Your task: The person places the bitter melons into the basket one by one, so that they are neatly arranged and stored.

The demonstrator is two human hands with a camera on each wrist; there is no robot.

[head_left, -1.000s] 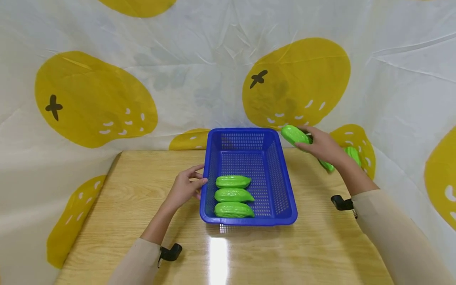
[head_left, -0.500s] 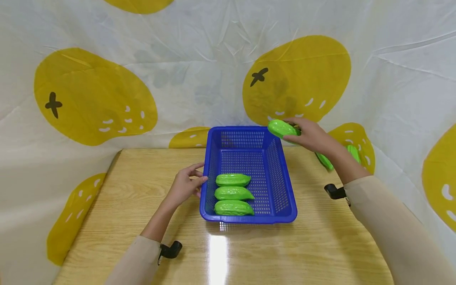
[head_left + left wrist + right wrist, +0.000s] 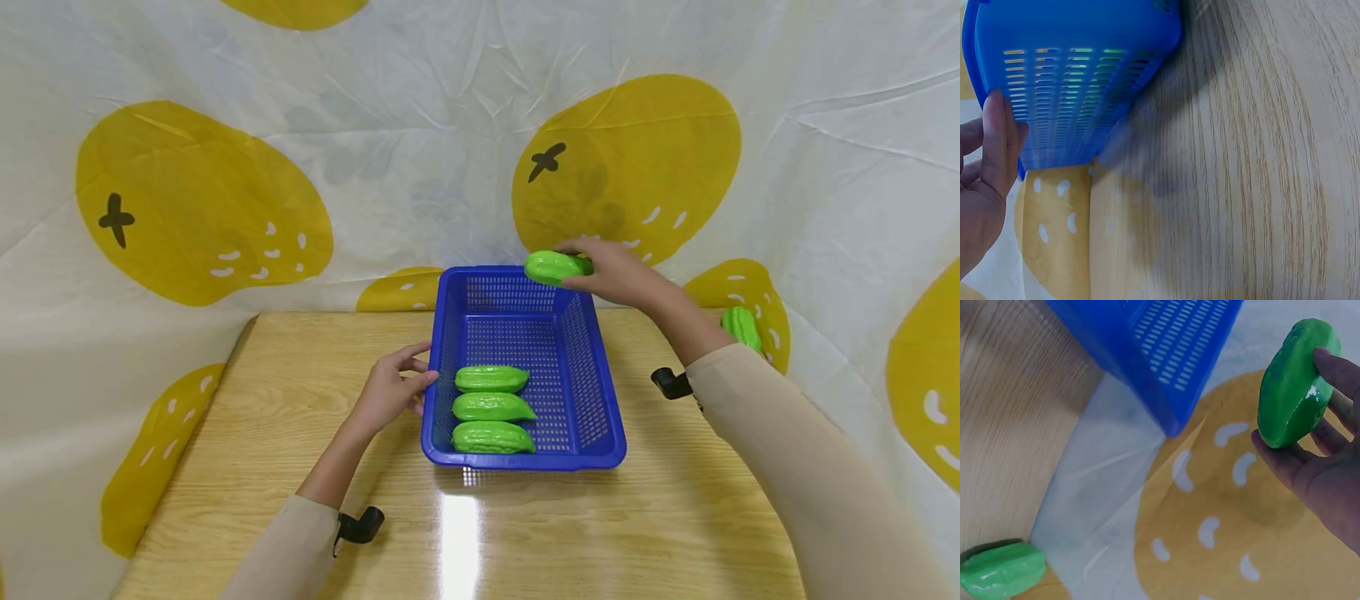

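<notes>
In the head view my right hand [image 3: 615,272] grips a green bitter melon [image 3: 553,267] above the far right corner of a blue mesh basket [image 3: 525,462]. The right wrist view shows thumb and fingers around that melon [image 3: 1297,384]. Three more bitter melons lie side by side in the basket's near left part; the middle one [image 3: 491,407] has its tip to the right. My left hand [image 3: 387,389] rests its fingertips on the basket's left rim. In the left wrist view its fingers [image 3: 995,134] touch the rim and outer wall, looking fairly straight.
Another bitter melon [image 3: 741,327] lies at the table's far right, partly behind the right arm. The wooden table [image 3: 300,400] ends at a pale curtain [image 3: 420,192] with yellow fruit prints. Black wrist cameras [image 3: 360,526] stick out from the sleeves.
My right hand has carried the bitter melon leftward, from right of the basket to over its far right corner. The arm now covers one melon on the table. The left hand stays put.
</notes>
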